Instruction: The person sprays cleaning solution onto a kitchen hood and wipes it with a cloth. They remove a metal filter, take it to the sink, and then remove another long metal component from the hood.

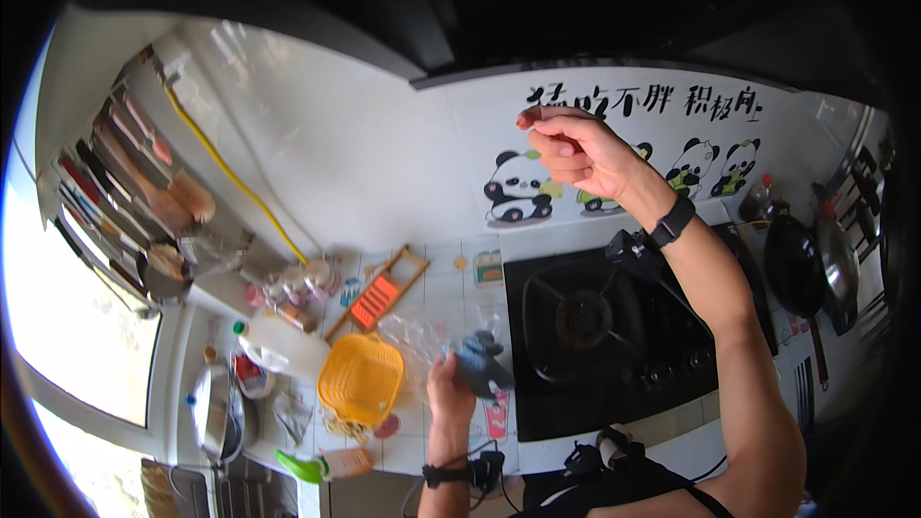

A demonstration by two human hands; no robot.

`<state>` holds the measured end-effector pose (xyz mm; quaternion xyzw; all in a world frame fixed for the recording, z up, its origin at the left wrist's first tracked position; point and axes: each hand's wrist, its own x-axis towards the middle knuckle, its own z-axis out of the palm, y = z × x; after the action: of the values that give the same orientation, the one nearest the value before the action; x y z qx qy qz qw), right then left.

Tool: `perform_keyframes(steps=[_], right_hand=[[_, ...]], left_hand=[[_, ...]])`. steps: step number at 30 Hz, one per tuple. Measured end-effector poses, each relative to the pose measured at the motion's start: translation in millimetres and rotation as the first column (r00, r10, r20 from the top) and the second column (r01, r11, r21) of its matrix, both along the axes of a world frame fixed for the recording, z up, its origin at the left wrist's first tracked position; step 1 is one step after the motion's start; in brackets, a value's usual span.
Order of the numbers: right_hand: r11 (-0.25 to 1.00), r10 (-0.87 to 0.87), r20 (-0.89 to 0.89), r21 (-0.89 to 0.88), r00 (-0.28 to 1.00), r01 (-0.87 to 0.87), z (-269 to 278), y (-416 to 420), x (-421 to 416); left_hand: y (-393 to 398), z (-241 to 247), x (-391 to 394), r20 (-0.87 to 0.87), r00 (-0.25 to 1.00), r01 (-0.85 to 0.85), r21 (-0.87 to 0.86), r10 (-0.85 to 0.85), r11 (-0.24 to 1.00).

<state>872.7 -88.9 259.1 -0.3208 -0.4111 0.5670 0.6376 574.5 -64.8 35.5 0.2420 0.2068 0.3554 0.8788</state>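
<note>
My left hand [451,390] is over the tiled counter between the yellow basket and the stove. Its fingers grip a crumpled blue-grey cloth [483,363], which may be a glove. Just behind the hand lies a clear plastic bag [411,334]; whether the fingers hold it too is unclear. Raised high before the panda wall stickers [519,191], my right hand [575,151] has its fingers curled and thumb near the index finger. Nothing plainly shows in it, though a small thing could be hidden there.
A yellow plastic basket [363,378], wooden-framed grater [378,296], white jug [280,349] and green-topped spray bottle [324,465] occupy the counter. Right of them is a black gas stove [583,316]; woks [794,266] hang farther right. A black range hood [504,7] overhangs. Utensils [133,180] hang left.
</note>
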Motion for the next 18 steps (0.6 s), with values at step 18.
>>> perform_keyframes(steps=[18], right_hand=[[0.919,-0.379,0.891,0.394,0.249,-0.012,-100,-39,-145]], left_hand=[[-8,79,-3,0.101,0.989,-0.119,0.125,0.106,0.985]])
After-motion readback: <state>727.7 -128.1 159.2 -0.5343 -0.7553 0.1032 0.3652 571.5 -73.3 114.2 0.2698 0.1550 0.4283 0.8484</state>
